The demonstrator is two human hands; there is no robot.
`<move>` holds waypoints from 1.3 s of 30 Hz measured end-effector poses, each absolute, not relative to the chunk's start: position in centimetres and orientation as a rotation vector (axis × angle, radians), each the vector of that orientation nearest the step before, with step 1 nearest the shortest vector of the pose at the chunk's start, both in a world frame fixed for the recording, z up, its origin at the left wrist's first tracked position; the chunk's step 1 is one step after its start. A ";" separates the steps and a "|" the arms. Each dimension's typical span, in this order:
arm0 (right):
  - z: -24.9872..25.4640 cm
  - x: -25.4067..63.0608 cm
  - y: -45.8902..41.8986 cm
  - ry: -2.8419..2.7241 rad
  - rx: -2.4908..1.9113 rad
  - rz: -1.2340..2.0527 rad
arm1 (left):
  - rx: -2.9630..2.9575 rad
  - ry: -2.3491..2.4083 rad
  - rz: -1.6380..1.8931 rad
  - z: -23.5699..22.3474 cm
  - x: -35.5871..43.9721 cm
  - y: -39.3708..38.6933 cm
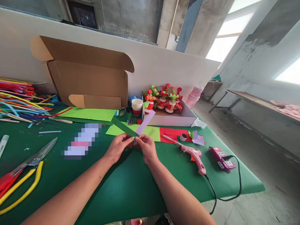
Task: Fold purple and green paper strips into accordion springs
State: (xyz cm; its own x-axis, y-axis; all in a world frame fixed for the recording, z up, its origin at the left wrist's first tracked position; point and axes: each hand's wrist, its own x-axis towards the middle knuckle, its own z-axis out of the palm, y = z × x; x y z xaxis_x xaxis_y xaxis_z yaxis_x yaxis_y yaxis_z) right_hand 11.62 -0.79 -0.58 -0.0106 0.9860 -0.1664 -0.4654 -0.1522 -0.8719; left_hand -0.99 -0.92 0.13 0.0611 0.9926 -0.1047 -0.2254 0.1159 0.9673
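My left hand point(119, 146) pinches the near end of a dark green paper strip point(123, 127), which slants away up to the left. A lilac paper strip point(145, 122) leans up to the right from the same spot, and my right hand point(146, 146) pinches where the two strips meet. Together they form a V just above the green table. Whether the ends are joined is hidden by my fingertips. Behind the hands lie a light green paper sheet point(153, 132) and a red paper piece point(172, 133).
A pink glue gun point(193, 154) lies at right, corded near a purple power box point(222, 159). Scissors point(35, 162) and pipe cleaners point(21, 103) are at left. Behind stand an open cardboard box point(93, 78), paper cups point(137, 105) and a white box point(167, 120) of paper-cup figures.
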 end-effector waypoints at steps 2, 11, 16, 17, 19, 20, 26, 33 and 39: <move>-0.5 11.6 -0.9 -0.745 -0.963 1.531 | 0.984 1.073 1.197 0.2 -1.1 -0.9; -0.8 11.6 -0.8 -0.672 -0.962 1.551 | 1.189 1.092 1.088 1.0 -1.6 -0.9; -0.7 11.4 -0.8 -0.636 -0.916 1.520 | 1.195 1.072 1.113 1.0 -0.9 -1.1; -0.7 11.3 -0.8 -0.647 -0.921 1.513 | 1.202 1.083 1.120 0.9 -0.9 -1.1; -0.8 11.2 -0.9 -0.671 -0.941 1.502 | 1.230 1.107 1.142 0.8 -1.0 -1.0; -0.8 11.2 -1.0 -0.683 -0.953 1.499 | 1.245 1.122 1.156 0.8 -1.1 -1.0; -1.0 10.9 -1.0 -0.727 -0.989 1.415 | 1.253 1.140 1.133 0.5 -1.3 -0.9; -0.6 11.2 -1.2 -0.726 -0.858 1.569 | 1.042 1.077 1.209 1.0 -1.9 -0.8; -1.1 11.2 -0.9 -0.554 -0.832 1.724 | 0.913 1.033 1.167 1.4 -2.1 -0.8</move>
State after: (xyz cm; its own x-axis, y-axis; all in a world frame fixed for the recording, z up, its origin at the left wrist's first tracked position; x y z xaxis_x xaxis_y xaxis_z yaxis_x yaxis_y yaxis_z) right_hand 11.17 -0.89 -1.12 -0.1638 0.9529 -0.2553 -0.6257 -0.3004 -0.7199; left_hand -2.13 -0.76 1.42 0.0814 0.9848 -0.1537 -0.2718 0.1703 0.9472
